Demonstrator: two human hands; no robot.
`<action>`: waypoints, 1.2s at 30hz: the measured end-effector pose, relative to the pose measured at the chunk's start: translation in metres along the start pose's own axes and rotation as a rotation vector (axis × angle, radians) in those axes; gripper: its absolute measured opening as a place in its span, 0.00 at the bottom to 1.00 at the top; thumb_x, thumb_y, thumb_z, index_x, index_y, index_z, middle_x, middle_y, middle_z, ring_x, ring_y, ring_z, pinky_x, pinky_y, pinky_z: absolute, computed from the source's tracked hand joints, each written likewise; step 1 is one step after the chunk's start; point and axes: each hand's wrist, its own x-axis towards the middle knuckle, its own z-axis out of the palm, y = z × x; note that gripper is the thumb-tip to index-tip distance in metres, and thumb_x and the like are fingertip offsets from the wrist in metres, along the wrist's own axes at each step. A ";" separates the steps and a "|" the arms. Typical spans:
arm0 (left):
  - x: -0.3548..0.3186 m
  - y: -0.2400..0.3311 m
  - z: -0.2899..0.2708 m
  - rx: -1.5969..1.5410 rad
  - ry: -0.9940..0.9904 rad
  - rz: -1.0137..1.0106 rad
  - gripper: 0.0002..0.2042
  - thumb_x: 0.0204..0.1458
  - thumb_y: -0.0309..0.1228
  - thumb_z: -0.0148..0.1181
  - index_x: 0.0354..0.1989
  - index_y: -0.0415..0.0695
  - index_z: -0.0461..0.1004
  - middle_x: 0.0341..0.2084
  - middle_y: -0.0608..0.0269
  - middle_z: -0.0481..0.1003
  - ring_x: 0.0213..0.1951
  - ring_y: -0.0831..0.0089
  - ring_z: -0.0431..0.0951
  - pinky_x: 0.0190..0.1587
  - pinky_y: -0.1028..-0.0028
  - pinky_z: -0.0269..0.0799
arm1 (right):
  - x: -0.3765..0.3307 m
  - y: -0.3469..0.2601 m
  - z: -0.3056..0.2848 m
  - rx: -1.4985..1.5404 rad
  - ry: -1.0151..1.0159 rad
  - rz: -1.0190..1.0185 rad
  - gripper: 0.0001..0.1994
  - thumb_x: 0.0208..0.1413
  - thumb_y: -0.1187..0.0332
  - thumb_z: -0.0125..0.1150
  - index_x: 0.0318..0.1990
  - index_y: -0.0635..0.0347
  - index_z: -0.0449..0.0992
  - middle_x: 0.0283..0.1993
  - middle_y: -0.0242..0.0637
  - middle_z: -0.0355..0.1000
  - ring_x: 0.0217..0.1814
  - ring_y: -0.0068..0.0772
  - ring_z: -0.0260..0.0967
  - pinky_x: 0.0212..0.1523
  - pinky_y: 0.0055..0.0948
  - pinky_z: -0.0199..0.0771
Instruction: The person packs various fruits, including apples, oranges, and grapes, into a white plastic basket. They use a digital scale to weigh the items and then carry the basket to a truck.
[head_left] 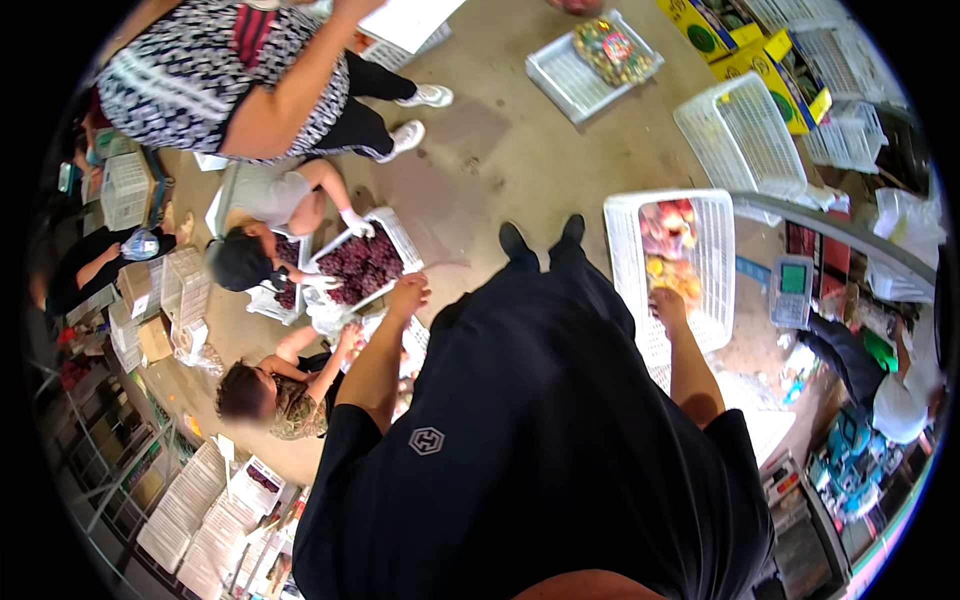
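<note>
A: How open is the right hand (667, 305)?

B: Partly. Its fingers bend inward, over the left side of the long white crate (716, 265), just beside the yellow-orange fruit (678, 280). I cannot tell whether it grips the fruit, touches the rim or holds nothing.

A: And the left hand (410, 296)?

B: Half curled, fingers bunched loosely and reaching toward the far side. It is near the right corner of a second white crate (402, 236), where dark grapes (362, 268) lie heaped. Whether anything sits between its fingers, I cannot tell — they are too small and blurred.

A: Where does the long white crate lie?

B: To the right of the person's shoes (513, 242). Its long axis runs from near to far, one short end at the far side, the open top facing up.

A: What is in it?

B: Pinkish-red fruit (668, 226) toward the far end, and the yellow-orange fruit nearer, beside the right hand.

A: Anyone else at the grapes?

B: Yes — a crouching co-worker (268, 195) on the left, with a white-gloved hand (357, 224) at the far edge of the heap.
</note>
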 end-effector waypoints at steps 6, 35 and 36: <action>0.001 0.024 0.014 0.040 0.067 0.057 0.12 0.48 0.32 0.56 0.42 0.47 0.72 0.32 0.66 0.73 0.32 0.73 0.76 0.27 0.75 0.67 | -0.003 -0.014 0.008 0.051 0.030 0.018 0.10 0.54 0.63 0.52 0.39 0.56 0.72 0.29 0.28 0.69 0.28 0.21 0.67 0.28 0.24 0.66; 0.135 0.392 0.084 -0.042 0.060 0.203 0.17 0.53 0.35 0.55 0.49 0.41 0.68 0.37 0.64 0.74 0.38 0.74 0.76 0.37 0.76 0.68 | 0.323 -0.445 -0.033 -0.203 0.027 -0.373 0.11 0.49 0.63 0.56 0.30 0.62 0.75 0.21 0.32 0.70 0.23 0.24 0.67 0.24 0.27 0.66; 0.143 0.415 0.087 -0.050 0.049 0.232 0.17 0.53 0.36 0.55 0.50 0.41 0.68 0.38 0.64 0.74 0.39 0.74 0.77 0.38 0.76 0.69 | 0.337 -0.463 -0.029 -0.179 0.032 -0.387 0.13 0.49 0.61 0.57 0.30 0.63 0.75 0.21 0.33 0.71 0.24 0.26 0.68 0.25 0.29 0.67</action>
